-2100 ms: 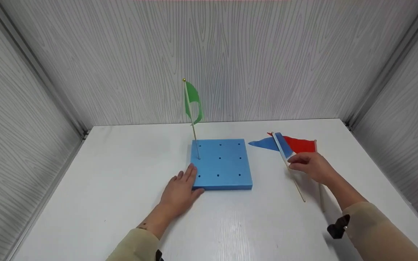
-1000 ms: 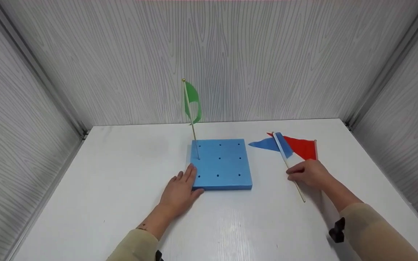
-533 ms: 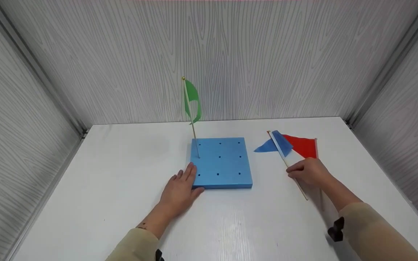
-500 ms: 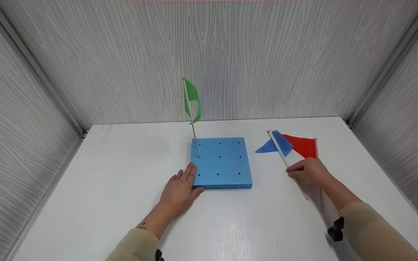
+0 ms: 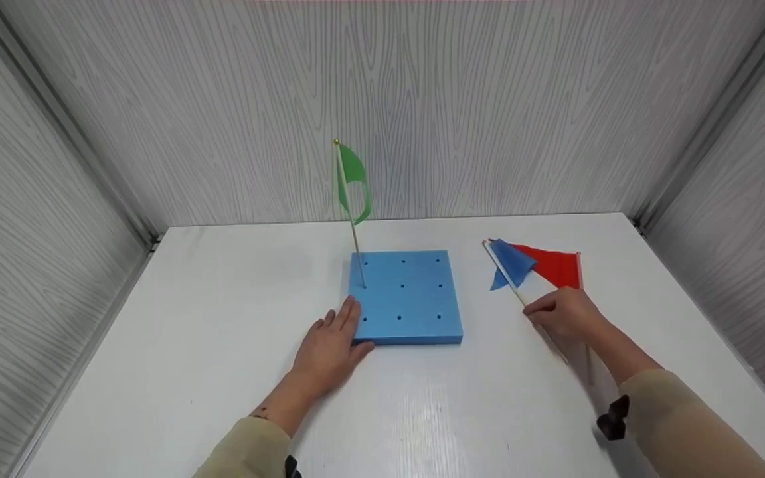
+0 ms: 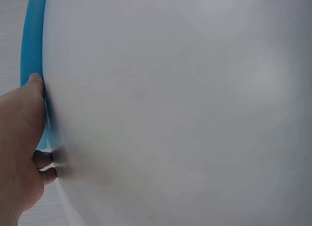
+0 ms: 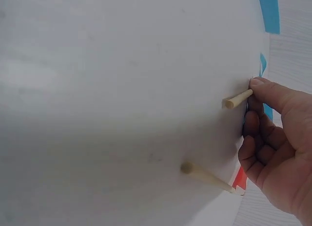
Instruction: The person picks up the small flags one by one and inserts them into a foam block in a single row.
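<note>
In the head view my left hand [image 5: 326, 352] rests with straight fingers on the front-left corner of a blue square block [image 5: 416, 299] that has rows of small holes. A green flag [image 5: 353, 166] stands in one hole on the block's left side, its stick tilted slightly. My right hand [image 5: 567, 313] pinches the wooden stick of a blue flag [image 5: 514, 260] between thumb and fingers. The blue cloth is folded over itself. Behind it lies a red flag [image 5: 555, 262], partly hidden by my hand. In the right wrist view both stick ends show, the pinched stick [image 7: 237, 99] above the other.
A white tabletop [image 5: 236, 318] lies under everything. Grey wood-patterned panels stand at the back [image 5: 256, 113] and both sides. The red flag's stick [image 5: 589, 365] runs toward the front, under my right wrist. A white patch [image 5: 534, 287] shows between the blue and red cloth.
My right hand has slid a little down the blue flag's stick and now pinches it. The stick's top has swung left, and the cloth's pointed tip has drawn in toward it. My left hand stays put.
</note>
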Tool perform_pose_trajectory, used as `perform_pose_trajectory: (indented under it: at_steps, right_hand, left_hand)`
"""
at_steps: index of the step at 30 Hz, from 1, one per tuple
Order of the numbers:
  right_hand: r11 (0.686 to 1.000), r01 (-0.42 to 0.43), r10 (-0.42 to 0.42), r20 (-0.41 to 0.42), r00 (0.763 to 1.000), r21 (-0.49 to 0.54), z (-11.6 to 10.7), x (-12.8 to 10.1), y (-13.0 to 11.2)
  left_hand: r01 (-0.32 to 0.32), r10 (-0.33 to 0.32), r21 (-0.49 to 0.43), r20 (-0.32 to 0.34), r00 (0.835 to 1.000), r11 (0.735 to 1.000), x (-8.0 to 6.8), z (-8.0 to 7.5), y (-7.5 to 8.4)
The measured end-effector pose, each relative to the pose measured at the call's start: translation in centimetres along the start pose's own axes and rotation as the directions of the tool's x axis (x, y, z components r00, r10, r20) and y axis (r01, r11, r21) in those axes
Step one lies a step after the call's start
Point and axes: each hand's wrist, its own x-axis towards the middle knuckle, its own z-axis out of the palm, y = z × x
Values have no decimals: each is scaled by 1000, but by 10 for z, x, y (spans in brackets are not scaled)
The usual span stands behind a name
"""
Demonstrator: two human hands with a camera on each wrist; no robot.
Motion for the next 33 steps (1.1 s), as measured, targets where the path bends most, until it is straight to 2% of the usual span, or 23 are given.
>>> perform_pose_trajectory:
  at_steps: [20,33]
  right_hand:
    - [992,7,-2,-44,999,124,0,-4,6]
    - [961,-27,36,-28,999,274,0,-6,-2]
  left_hand:
    - [-10,10,18,-1,1000,1000,1,-2,-1]
    - [5,-5,12,11,1000,1000,0,1,-1]
